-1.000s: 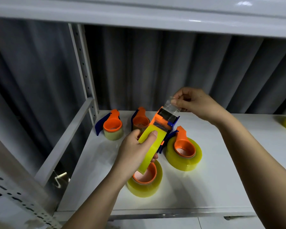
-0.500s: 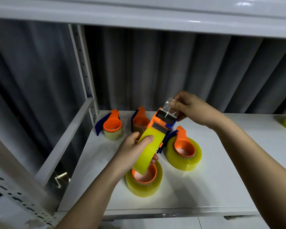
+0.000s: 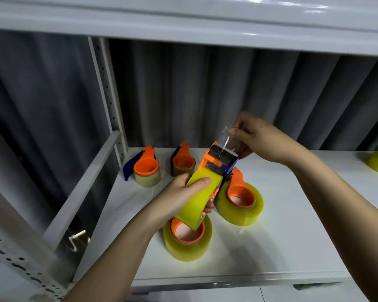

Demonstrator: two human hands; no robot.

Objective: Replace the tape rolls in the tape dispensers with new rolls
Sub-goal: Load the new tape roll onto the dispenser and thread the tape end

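The new yellow tape roll [image 3: 200,198] in the lifted tape dispenser [image 3: 216,165] is gripped by the left hand [image 3: 179,199]; its long axis runs up toward the right hand [image 3: 252,136], by which the clear tape end [image 3: 226,138] is pinched just beyond the cutter, above the shelf [image 3: 292,247]

Shelf layout around the held dispenser [image 3: 214,171]

Tape end [image 3: 226,138] at right-hand fingertips [image 3: 235,132], above cutter; two dispensers behind left fingers [image 3: 202,182]; one roll beneath, another just right.
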